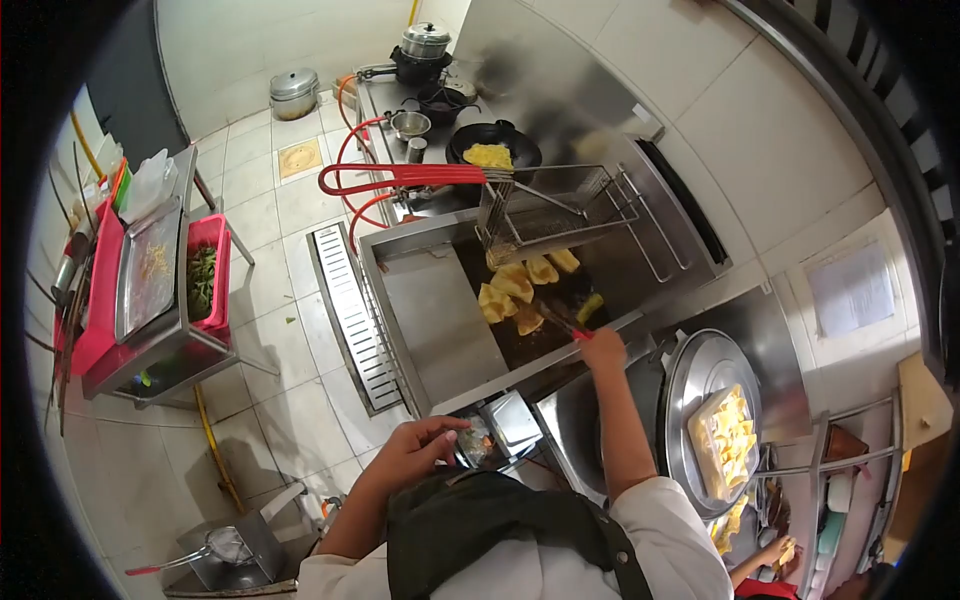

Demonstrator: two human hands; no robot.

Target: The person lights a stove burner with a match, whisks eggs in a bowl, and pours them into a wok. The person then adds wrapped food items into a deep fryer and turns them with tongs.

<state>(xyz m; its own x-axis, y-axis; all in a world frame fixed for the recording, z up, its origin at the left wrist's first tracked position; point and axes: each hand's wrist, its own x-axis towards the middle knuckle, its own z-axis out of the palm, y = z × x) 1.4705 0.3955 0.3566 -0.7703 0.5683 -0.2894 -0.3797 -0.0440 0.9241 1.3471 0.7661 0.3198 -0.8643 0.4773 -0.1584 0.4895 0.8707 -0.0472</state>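
Observation:
My right hand [603,349] is closed around the red handle of a utensil [574,330], whose metal part reaches into the dark oil of the fryer [490,385]. Several golden fried pieces [513,282] float there beside the utensil, and a greenish piece [590,307] lies to their right. Above the oil rests a wire fry basket [540,225] with a long red handle. My left hand [425,447] is near my body, fingers partly bent, beside a small container [474,443]; whether it touches it I cannot tell.
Beyond the fryer, a black wok [494,147] with yellow food sits on the stove. At the right, a tray of yellow pieces [724,440] rests on a large round lid [690,370]. Another person's hand [777,552] shows lower right. A metal cart [185,330] stands left.

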